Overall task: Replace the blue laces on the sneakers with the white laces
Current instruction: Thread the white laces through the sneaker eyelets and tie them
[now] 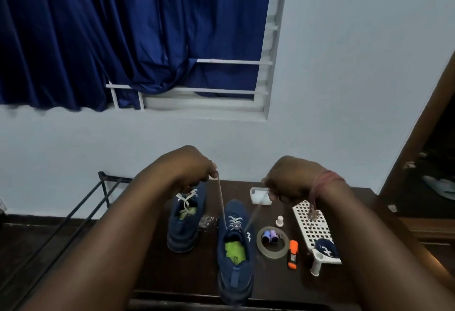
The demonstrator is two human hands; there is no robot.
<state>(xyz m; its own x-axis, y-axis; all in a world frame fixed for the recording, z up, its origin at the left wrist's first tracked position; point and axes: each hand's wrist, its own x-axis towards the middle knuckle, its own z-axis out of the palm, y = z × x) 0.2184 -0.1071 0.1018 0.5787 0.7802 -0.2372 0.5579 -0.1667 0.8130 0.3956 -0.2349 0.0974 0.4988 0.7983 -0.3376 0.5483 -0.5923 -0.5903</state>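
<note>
Head view: both hands raised, knuckles up, fingers curled; left hand [190, 170] and right hand [290, 180] each pinch an end of the white lace [221, 202] (taut), running down to the near sneaker [235, 249] below, between them.

Hardly any lettering can be read here. The lime-green insole [235, 252] inside the nearer navy-blue knit sneaker [235, 249] carries a small dark print near its heel end, too blurred to make out, and a small white squiggle-shaped mark [249, 235] stands on that shoe's outer side by the collar, a logo rather than legible letters. The orange highlighter pen [292, 253] lying on the dark wooden worktop [172, 273] bears a black label with pale print that is too small to read.
</note>
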